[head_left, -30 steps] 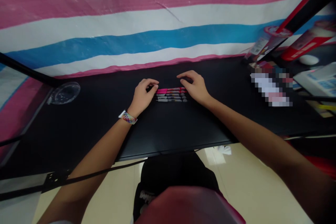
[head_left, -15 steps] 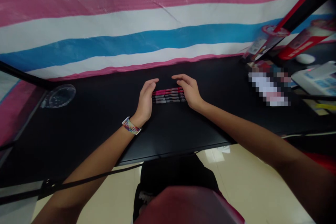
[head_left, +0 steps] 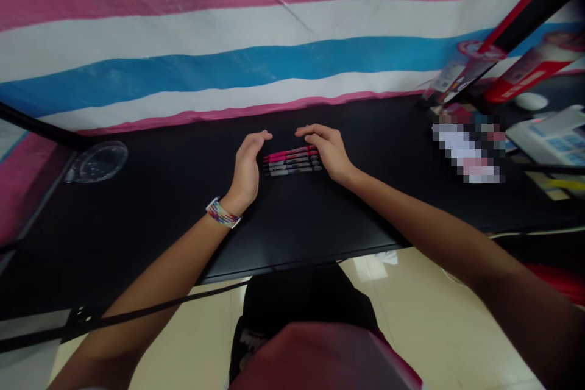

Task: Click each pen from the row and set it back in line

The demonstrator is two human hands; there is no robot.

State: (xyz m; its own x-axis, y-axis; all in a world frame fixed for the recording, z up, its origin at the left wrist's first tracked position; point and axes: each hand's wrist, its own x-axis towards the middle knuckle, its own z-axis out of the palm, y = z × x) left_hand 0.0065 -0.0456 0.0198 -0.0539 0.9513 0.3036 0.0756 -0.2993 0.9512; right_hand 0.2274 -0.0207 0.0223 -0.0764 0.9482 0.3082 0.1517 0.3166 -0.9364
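Observation:
Several pens (head_left: 292, 161) lie side by side in a neat row on the black table (head_left: 301, 219); the far ones are pink-red, the nearer ones dark with grey grips. My left hand (head_left: 248, 170) is upright on its edge just left of the pens, a small gap between palm and pen ends, fingers stretched forward and holding nothing. Round the left wrist is a multicoloured woven band (head_left: 223, 213). At the right ends of the pens my right hand (head_left: 333, 155) curves with its fingers extended; its palm is at or very near the pen ends.
A clear plastic lid (head_left: 100, 161) lies at the table's left. To the right are a clear cup (head_left: 457, 76), a red and white cup (head_left: 532, 73), a white egg-shaped object (head_left: 531, 101) and a white device with blue keys (head_left: 555, 140). A striped sheet (head_left: 256, 67) hangs behind.
My left hand has moved slightly left, away from the pen ends, leaving a gap. My right hand stays by the other ends. The view has shifted a little.

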